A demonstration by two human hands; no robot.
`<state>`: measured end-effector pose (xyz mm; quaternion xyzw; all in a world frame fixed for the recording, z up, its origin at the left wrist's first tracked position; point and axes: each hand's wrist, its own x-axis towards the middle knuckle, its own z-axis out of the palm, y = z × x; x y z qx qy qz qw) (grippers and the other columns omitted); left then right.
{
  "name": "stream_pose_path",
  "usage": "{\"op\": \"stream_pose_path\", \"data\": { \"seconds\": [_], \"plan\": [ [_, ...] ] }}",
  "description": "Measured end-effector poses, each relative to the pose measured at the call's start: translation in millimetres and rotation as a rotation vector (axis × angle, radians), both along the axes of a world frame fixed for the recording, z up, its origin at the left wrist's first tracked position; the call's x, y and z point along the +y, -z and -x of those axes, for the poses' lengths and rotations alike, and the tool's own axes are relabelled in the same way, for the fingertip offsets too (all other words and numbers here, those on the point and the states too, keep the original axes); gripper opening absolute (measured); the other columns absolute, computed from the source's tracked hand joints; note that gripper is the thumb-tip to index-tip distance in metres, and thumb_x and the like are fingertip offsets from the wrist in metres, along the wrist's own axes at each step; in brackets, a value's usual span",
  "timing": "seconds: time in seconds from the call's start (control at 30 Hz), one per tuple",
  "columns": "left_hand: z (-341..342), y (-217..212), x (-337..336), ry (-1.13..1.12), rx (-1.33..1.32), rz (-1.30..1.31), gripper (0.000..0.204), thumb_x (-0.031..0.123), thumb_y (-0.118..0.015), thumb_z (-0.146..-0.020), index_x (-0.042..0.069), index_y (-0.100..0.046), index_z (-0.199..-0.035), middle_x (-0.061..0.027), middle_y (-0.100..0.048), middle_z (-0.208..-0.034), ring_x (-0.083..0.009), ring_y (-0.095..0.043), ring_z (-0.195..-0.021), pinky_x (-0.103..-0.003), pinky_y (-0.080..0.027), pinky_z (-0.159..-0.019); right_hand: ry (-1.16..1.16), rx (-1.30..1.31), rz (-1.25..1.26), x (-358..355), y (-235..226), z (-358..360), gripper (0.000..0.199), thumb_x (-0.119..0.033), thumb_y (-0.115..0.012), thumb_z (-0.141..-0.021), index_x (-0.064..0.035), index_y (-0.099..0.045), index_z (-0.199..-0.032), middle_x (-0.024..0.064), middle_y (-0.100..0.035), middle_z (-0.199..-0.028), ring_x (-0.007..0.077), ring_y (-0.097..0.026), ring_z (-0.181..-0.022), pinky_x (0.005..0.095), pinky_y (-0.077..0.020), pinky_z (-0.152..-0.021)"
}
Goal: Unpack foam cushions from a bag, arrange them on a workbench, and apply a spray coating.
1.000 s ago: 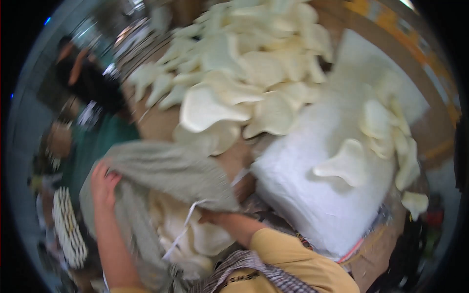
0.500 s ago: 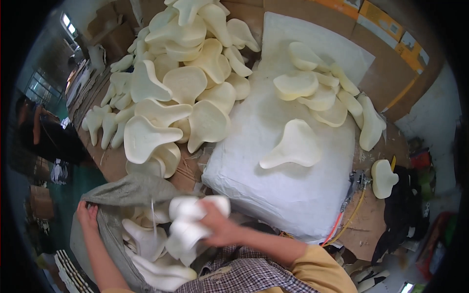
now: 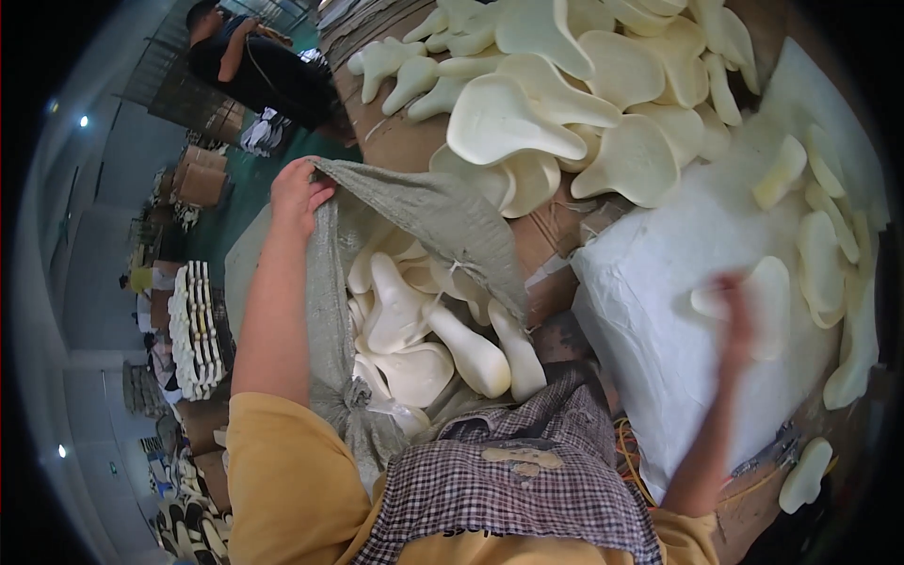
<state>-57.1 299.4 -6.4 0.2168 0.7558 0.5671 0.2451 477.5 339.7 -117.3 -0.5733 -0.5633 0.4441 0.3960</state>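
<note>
My left hand [image 3: 299, 196] grips the rim of a grey-green woven sack [image 3: 419, 202] and holds its mouth raised. Several cream foam bicycle saddle pads [image 3: 400, 311] lie jumbled inside it. Farther right, my right hand [image 3: 737, 306] is smeared by motion. It is over a white-covered block [image 3: 650, 282], overlapping a single saddle pad [image 3: 770, 306] there. Whether its fingers touch or grip that pad cannot be made out.
A large heap of saddle pads [image 3: 626, 155] covers the cardboard-topped table [image 3: 405, 141] beyond the sack. More pads [image 3: 819, 264] lie at the block's right side. One pad [image 3: 805, 476] is at lower right. Another person [image 3: 259, 71] stands at far left.
My right hand has left the sack, where it held white saddle pads, and swung right over the block. The left hand keeps the sack's rim. The view has turned left.
</note>
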Motion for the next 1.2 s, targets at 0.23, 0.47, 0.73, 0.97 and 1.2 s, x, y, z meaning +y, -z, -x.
{"op": "stream_pose_path", "data": {
  "seconds": [0.23,0.47,0.73,0.97,1.2],
  "plan": [
    [5,-8,6,0.067,-0.062,-0.120,0.014,0.010,-0.051,-0.084,0.005,-0.057,-0.096,-0.0074,-0.061,-0.089,-0.0203,-0.061,-0.074,-0.032,-0.051,-0.066,-0.924,-0.553,0.014,-113,115,223,0.081,-0.038,-0.073,-0.067,-0.0004,-0.037,-0.129,0.0221,-0.055,-0.098,0.0321,-0.057,-0.091,0.0373,-0.0493,-0.075],
    [12,-12,-13,0.074,-0.077,-0.111,0.014,0.009,-0.051,-0.084,0.005,-0.058,-0.095,-0.0068,-0.061,-0.089,-0.0187,-0.061,-0.074,-0.030,-0.050,-0.065,-1.074,-0.260,-0.781,-139,91,261,0.065,-0.030,-0.070,-0.068,-0.0014,-0.044,-0.121,0.0137,-0.050,-0.093,0.0285,-0.054,-0.079,0.0345,-0.0490,-0.066],
    [18,-1,-9,0.133,-0.086,-0.016,0.015,0.011,-0.050,-0.086,0.005,-0.057,-0.099,-0.0067,-0.062,-0.092,-0.0158,-0.061,-0.076,-0.029,-0.051,-0.068,-1.159,-0.660,-0.217,-116,103,330,0.064,-0.039,-0.071,-0.066,-0.0027,-0.047,-0.113,0.0144,-0.050,-0.106,0.0303,-0.046,-0.104,0.0376,-0.0416,-0.086],
    [14,5,-11,0.288,-0.083,0.142,0.013,0.011,-0.052,-0.086,0.006,-0.057,-0.096,-0.0055,-0.062,-0.090,-0.0139,-0.061,-0.076,-0.026,-0.049,-0.066,-1.222,-0.817,0.083,-132,175,351,0.078,-0.049,-0.069,-0.062,-0.0002,-0.044,-0.118,0.0162,-0.056,-0.108,0.0285,-0.053,-0.104,0.0416,-0.0429,-0.085],
    [42,11,-45,0.264,-0.103,0.147,0.020,0.013,-0.056,-0.083,0.005,-0.057,-0.101,-0.0046,-0.061,-0.093,-0.0138,-0.061,-0.074,-0.025,-0.047,-0.064,-1.182,-0.322,-0.204,-102,58,285,0.054,-0.044,-0.068,-0.063,-0.0031,-0.056,-0.096,0.0173,-0.060,-0.096,0.0314,-0.060,-0.083,0.0397,-0.0496,-0.072]
  ]
}}
